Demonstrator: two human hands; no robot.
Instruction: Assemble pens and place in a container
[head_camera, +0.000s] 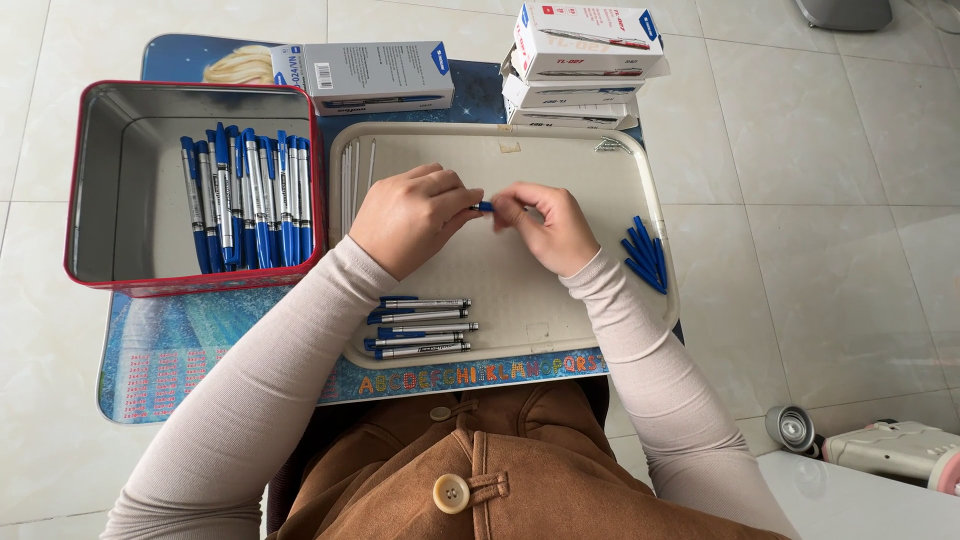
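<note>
Over the cream tray (610, 310), I see my left hand (408, 218) and right hand (550, 228) both pinching one blue pen piece (485, 207); finished pens (420, 328) lie below, blue caps (645, 255) rightward, red tin (100, 180) leftward.

Between my fingertips I hold a small blue pen part (485, 207), only a short stub of it showing where my left hand (410, 217) and right hand (550, 228) meet above the middle of the cream tray (500, 150). It lies roughly level, pointing side to side, pinched from both ends. The rest of it is hidden under my fingers, so I cannot tell whether it is a cap or the end of a whole pen.
</note>
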